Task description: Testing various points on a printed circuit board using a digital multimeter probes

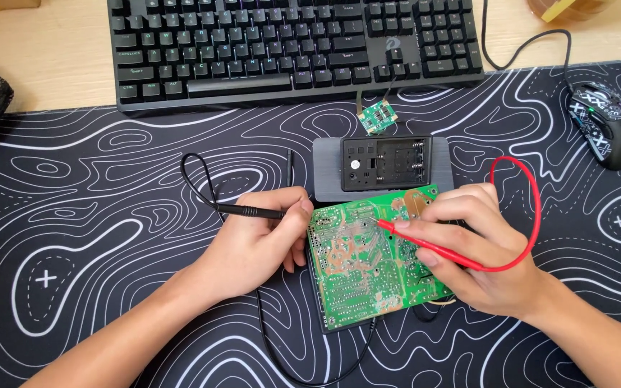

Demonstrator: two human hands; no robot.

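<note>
The left hand [256,241] grips a black test probe [249,210] between thumb and fingers, its tip at the left edge of a green circuit board [357,273] that lies solder side up on the patterned desk mat [95,237] covering the counter. The right hand [479,248] pinches a red test probe [425,244] like a pen, its tip touching the board's upper middle. Just beyond the board sits a dark grey open case [386,164], with a small green module [376,117] and a black keyboard [292,47] farther back and a patterned mouse [605,123] at the far right.

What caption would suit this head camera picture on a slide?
Left hand holds a black probe, right hand a red probe, on a green circuit board.
</note>
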